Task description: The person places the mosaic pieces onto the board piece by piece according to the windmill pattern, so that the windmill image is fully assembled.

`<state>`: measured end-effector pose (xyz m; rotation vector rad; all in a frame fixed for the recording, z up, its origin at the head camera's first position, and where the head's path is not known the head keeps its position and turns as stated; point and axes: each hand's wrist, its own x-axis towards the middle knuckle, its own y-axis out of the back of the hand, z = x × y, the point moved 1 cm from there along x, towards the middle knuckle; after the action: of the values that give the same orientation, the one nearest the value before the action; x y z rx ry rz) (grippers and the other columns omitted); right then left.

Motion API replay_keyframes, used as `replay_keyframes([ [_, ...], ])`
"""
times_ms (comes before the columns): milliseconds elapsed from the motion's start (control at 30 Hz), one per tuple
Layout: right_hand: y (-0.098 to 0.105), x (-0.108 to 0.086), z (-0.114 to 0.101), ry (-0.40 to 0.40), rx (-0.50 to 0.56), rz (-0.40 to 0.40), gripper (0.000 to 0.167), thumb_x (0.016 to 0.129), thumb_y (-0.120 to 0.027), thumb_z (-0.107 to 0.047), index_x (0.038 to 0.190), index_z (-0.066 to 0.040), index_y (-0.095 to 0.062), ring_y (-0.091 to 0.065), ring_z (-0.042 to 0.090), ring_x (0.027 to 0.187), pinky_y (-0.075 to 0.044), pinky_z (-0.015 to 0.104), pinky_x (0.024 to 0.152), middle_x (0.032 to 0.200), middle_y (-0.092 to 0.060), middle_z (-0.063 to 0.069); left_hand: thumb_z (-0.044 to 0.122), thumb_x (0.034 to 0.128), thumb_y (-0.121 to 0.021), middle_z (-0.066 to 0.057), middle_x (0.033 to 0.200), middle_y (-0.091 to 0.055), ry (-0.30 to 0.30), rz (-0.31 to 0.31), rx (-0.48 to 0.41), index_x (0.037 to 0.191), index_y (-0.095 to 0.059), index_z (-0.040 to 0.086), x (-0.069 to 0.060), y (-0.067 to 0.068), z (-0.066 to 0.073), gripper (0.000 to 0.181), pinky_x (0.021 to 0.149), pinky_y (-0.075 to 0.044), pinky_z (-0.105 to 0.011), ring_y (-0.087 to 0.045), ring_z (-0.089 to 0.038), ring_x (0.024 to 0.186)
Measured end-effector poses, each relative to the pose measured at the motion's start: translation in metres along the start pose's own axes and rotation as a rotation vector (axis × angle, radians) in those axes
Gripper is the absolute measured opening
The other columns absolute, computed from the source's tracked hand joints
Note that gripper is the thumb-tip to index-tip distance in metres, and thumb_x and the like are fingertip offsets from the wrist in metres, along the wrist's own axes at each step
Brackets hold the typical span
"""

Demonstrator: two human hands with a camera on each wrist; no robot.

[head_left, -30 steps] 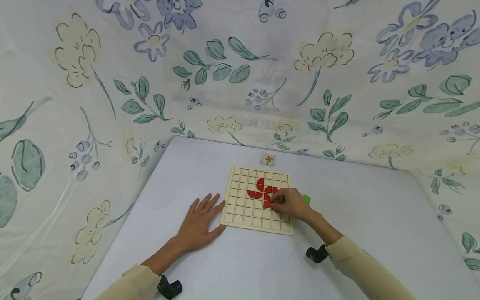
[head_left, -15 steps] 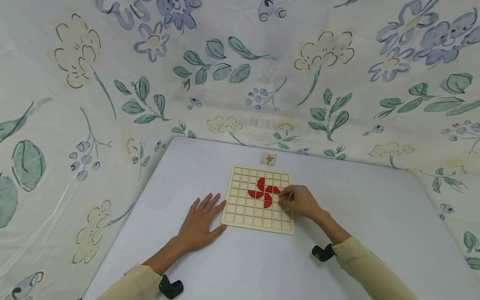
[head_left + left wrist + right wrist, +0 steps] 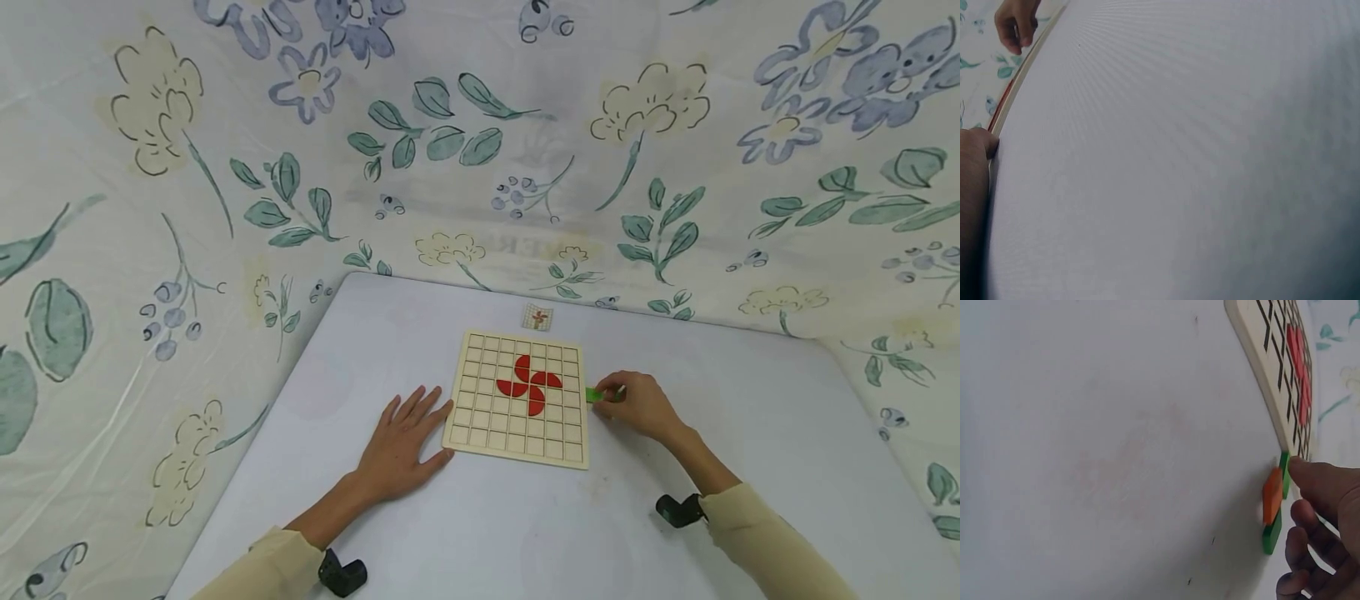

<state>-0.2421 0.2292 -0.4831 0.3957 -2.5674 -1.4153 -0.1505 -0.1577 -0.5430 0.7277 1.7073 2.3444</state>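
A square wooden grid board [image 3: 487, 425] lies on the white table with red quarter-circle pieces [image 3: 512, 388] set as a pinwheel. My left hand [image 3: 401, 454] rests flat, fingers spread, its index fingertip and thumb at the board's left edge. My right hand [image 3: 637, 404] is just off the board's right edge, over a green piece [image 3: 594, 395]. In the right wrist view an orange piece [image 3: 1272, 497] overlaps green pieces [image 3: 1271, 536] beside my fingers, whose thumb and index tips stand apart. Whether they touch a piece is hard to tell.
A small pattern card [image 3: 537, 317] with a red pinwheel lies behind the board. The white table [image 3: 750, 417] extends to both sides, backed by a flowered cloth [image 3: 525, 167]. Black wrist devices [image 3: 342, 575] sit near both sleeves.
My right hand has moved right, from over the red pieces to the green piece beside the board. All the red pieces now show uncovered. My left hand has stayed still.
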Motion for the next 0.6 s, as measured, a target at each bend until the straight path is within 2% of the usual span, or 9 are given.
replay_keyframes([
  [333,0.010,-0.009,0.016,-0.072,-0.069,0.041,0.024,0.081,-0.080,-0.016,0.100,-0.002,-0.074,-0.050,0.017,0.065,-0.041,0.029,0.053,0.077,-0.060,0.002,0.052,0.0921,-0.057,-0.009,0.158,-0.031,0.001,-0.001,0.003,0.149,-0.046,0.014,0.000,-0.001,-0.001,0.069,0.114,-0.015,-0.057,-0.020,-0.031,0.146],
  [600,0.009,-0.009,0.025,-0.101,-0.092,0.029,0.022,0.084,-0.075,-0.012,0.102,0.000,-0.074,-0.051,0.019,0.068,-0.042,0.030,0.054,0.077,-0.060,0.003,0.051,0.0918,-0.057,-0.010,0.157,-0.032,0.002,-0.001,0.002,0.149,-0.046,0.014,0.000,-0.001,0.000,0.069,0.113,-0.016,-0.058,-0.022,-0.032,0.146],
])
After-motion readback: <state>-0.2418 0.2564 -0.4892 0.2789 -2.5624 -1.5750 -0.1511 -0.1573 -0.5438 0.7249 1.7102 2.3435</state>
